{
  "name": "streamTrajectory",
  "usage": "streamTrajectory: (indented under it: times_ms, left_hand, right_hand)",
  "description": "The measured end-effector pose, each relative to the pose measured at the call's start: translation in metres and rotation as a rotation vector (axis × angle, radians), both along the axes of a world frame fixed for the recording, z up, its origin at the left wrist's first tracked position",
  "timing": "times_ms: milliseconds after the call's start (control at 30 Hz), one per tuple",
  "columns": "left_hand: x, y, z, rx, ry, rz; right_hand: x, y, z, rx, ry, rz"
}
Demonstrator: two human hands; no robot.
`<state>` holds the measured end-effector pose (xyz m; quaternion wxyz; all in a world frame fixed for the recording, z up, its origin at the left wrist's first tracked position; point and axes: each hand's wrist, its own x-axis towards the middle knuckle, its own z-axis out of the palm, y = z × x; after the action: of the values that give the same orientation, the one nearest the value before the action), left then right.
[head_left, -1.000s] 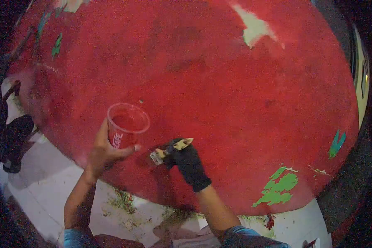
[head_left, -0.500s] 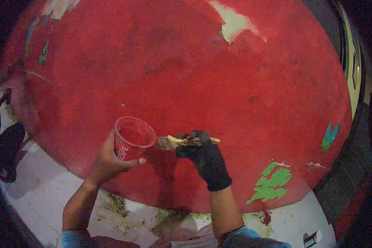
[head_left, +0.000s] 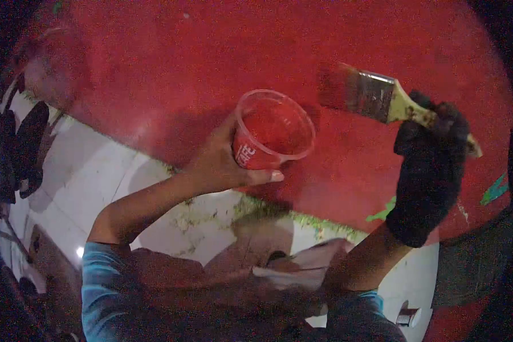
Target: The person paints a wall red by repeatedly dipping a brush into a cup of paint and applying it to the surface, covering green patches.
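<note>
we see the red surface (head_left: pixel 211 57) spread behind and above the cup (head_left: pixel 248 149), running on to both sides of it. below the cup the surface's lower edge slants down from left to right, with bits of green growth (head_left: pixel 310 219) along it, and the pale floor (head_left: pixel 100 157) lies beyond that edge, below and to the left of the cup. between the cup's rim and the brush (head_left: pixel 402 102), up and to the right, we see a narrow gap.

the cup's mouth faces us, tipped a little up and to the right, its base toward the lower left. its inside looks red; we cannot tell whether that is contents or the surface showing through. the brush's long axis slopes down away from the cup, bristles leftward toward the cup's side, handle end to the far right; we cannot tell whether the bristles touch the surface.

our bare left grip (head_left: pixel 225 165) is wrapped around the cup's side, thumb across its lower part. our gloved right grip (head_left: pixel 430 165), right of the cup, is closed around the brush handle.
</note>
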<state>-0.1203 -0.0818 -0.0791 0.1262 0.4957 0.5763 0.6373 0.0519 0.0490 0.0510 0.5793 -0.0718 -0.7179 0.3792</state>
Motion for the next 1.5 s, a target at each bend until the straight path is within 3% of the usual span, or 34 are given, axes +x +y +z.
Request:
streamTrajectory:
  times_ms: [100,167,267,400,467,567,700,767,800,867,967,1000,1067,1100,1167,1200,1267,1333,1367,1433,1500]
  left_hand:
    - [0.011,0.015,-0.019,0.016,0.007,-0.083]
    - [0.015,0.016,-0.035,0.050,-0.039,-0.161]
    - [0.019,0.024,-0.054,0.048,-0.180,-0.235]
    - [0.017,0.029,-0.069,0.126,-0.011,-0.218]
    - [0.013,0.032,-0.072,0.171,0.081,-0.213]
    - [0.009,0.037,-0.075,0.227,0.168,-0.216]
    - [0.006,0.038,-0.082,0.229,0.218,-0.191]
    - [0.007,0.037,-0.084,0.218,0.210,-0.173]
    - [0.007,0.038,-0.085,0.203,0.154,-0.214]
    - [0.007,0.037,-0.085,0.175,0.042,-0.294]
    - [0.006,0.036,-0.082,0.142,-0.068,-0.376]
    - [0.005,0.035,-0.077,0.184,0.068,-0.329]
    - [0.003,0.035,-0.073,0.224,0.203,-0.283]
    - [0.003,0.036,-0.073,0.259,0.159,-0.289]
    - [0.005,0.037,-0.075,0.297,0.117,-0.297]
    - [0.007,0.039,-0.081,0.319,0.162,-0.204]
    - [0.006,0.038,-0.085,0.341,0.207,-0.112]
    - [-0.002,0.034,-0.087,0.149,-0.023,-0.274]
    - [-0.002,0.037,-0.088,0.150,-0.023,-0.276]
    - [-0.001,0.043,-0.089,0.290,0.165,-0.305]
    - [0.000,0.039,-0.091,0.283,0.154,-0.273]
  right_hand:
    - [0.003,0.005,-0.004,0.047,-0.175,0.042]
    - [0.000,-0.005,-0.009,0.356,-0.419,-0.275]
    - [-0.006,-0.006,-0.009,0.230,-0.535,-0.226]
    - [-0.015,-0.003,-0.019,0.063,-0.678,-0.129]
    - [-0.017,0.001,-0.027,-0.133,-0.654,0.114]
    - [-0.023,-0.007,-0.031,-0.232,-0.579,0.164]
    - [-0.036,-0.007,-0.044,-0.250,-0.678,0.089]
    - [-0.043,-0.004,-0.065,0.373,-0.333,0.043]
    - [-0.041,-0.006,-0.065,0.370,-0.336,0.040]
    - [-0.035,-0.012,-0.060,-0.288,-0.429,0.270]
    - [-0.043,-0.014,-0.053,-0.280,-0.604,0.092]
    - [-0.043,-0.008,-0.057,-0.283,-0.604,0.090]
    - [-0.041,0.009,-0.069,0.554,-0.621,-0.061]
    - [-0.040,0.005,-0.066,0.553,-0.623,-0.063]
    - [-0.038,-0.009,-0.053,-0.317,-0.552,0.437]
    - [-0.043,-0.019,-0.045,-0.316,-0.550,0.435]
    - [-0.055,-0.036,-0.033,-0.134,-0.817,0.050]
    - [-0.054,-0.038,-0.047,-0.107,-0.694,0.032]
    - [-0.054,-0.037,-0.057,-0.080,-0.570,0.016]
    - [-0.054,-0.011,-0.078,-0.177,-0.573,0.104]
    - [-0.053,-0.008,-0.082,-0.272,-0.573,0.191]
